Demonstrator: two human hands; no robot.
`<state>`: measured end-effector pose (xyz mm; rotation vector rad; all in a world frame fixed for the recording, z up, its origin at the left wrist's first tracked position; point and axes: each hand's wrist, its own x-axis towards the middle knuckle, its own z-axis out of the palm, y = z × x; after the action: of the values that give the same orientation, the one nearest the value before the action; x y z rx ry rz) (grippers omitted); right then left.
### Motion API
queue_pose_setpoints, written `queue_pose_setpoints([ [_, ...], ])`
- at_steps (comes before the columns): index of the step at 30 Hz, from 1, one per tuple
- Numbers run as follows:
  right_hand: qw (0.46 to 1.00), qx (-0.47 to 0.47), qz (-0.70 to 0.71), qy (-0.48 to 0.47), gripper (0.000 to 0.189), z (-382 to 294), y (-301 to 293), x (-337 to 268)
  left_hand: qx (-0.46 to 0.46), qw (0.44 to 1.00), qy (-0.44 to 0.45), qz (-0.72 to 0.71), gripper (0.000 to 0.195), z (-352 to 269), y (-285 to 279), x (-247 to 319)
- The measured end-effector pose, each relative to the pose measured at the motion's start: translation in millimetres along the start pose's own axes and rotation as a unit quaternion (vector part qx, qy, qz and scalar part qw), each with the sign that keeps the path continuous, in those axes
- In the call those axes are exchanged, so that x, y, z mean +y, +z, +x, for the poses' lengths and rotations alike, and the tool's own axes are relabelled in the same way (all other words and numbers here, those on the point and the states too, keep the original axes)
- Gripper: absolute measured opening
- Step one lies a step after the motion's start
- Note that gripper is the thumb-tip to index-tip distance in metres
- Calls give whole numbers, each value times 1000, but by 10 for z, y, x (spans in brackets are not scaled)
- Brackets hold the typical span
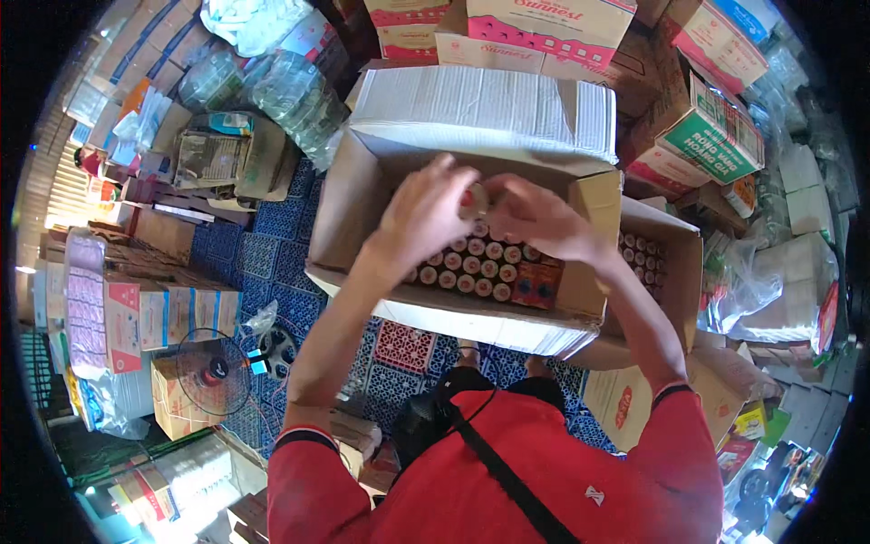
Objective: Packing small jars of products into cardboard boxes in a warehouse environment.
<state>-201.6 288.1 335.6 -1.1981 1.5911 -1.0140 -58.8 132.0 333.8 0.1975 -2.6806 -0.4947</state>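
Before me stands a large open cardboard box [380,313] with its white outer flaps folded out. Inside it, rows of small bottles with round printed caps [471,265] stand upright, close together. A small red carton [537,284] sits beside them in the near right part. Above the bottles, my left hand [429,207] grips a small bottle [478,201], partly hidden by the fingers. My right hand [537,216] is blurred, with bent fingers close to that bottle's right side. Whether it touches the bottle is not plain.
To the right, a second open box [669,272] holds more capped bottles. Stacked cartons [537,34] stand behind. A wire-guarded fan [214,372] and more cartons [187,316] are on the left. Blue plastic grid tiles [275,251] cover the floor.
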Motion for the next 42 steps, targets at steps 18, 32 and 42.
queue_pose_setpoints([
  [18,987,-82,47,128,55,2396,2093,2632,-283,923,-47,257,17,-761,1706,-2795],
  [32,972,-157,45,169,45,2680,2607,2528,-388,874,-132,263,15,-1576,1878,-3104],
  [42,996,-60,-60,9,37,2824,2701,2581,-339,910,-135,198,20,-1541,1805,-3112],
])
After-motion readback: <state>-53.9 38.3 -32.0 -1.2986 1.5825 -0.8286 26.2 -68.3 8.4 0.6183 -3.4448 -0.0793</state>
